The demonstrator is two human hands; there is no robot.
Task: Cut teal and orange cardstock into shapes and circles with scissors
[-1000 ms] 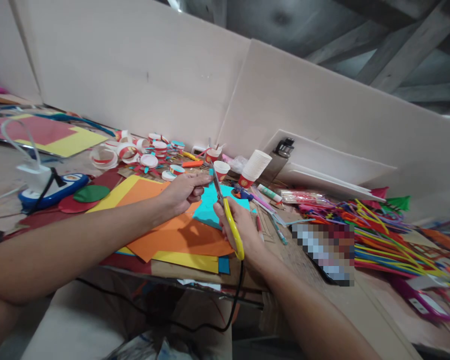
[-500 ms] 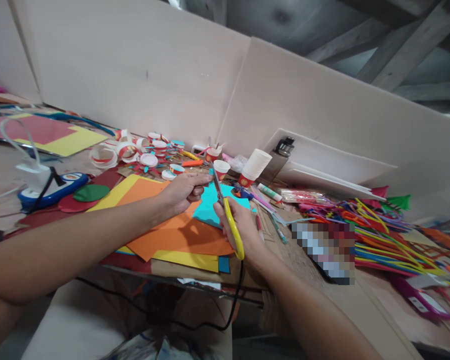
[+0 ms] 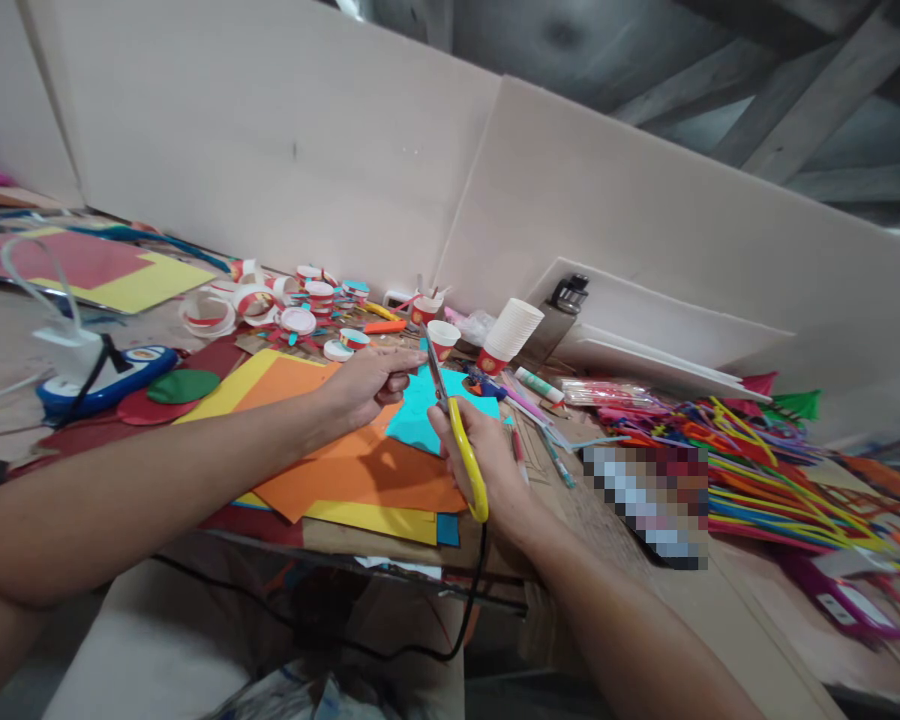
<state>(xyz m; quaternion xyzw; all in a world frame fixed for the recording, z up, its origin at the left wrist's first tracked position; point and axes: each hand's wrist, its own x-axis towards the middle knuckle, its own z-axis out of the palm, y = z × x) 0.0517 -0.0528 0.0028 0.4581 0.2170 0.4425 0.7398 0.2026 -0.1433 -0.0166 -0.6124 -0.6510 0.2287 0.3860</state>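
Note:
My right hand (image 3: 489, 458) grips a pair of scissors (image 3: 468, 462) with yellow handles, its blades pointing up and away over the table. Close to the blades, my left hand (image 3: 367, 388) is closed in a pinch on a tiny blue paper piece (image 3: 424, 344); most of that piece is hidden by the fingers and blades. Below both hands lies a bright blue sheet of paper (image 3: 418, 425), on top of orange paper (image 3: 360, 480) and yellow paper (image 3: 397, 520). A white-rimmed paper cup (image 3: 444, 338) stands just behind the scissors' tips.
A stack of paper cups (image 3: 511, 335) and a glue stick (image 3: 540, 385) are behind my right hand. Cut cup rings (image 3: 255, 303) lie at the back left, near a blue power strip (image 3: 109, 380). Colourful pipe cleaners (image 3: 765, 500) and a blurred-out phone (image 3: 645, 505) are at right.

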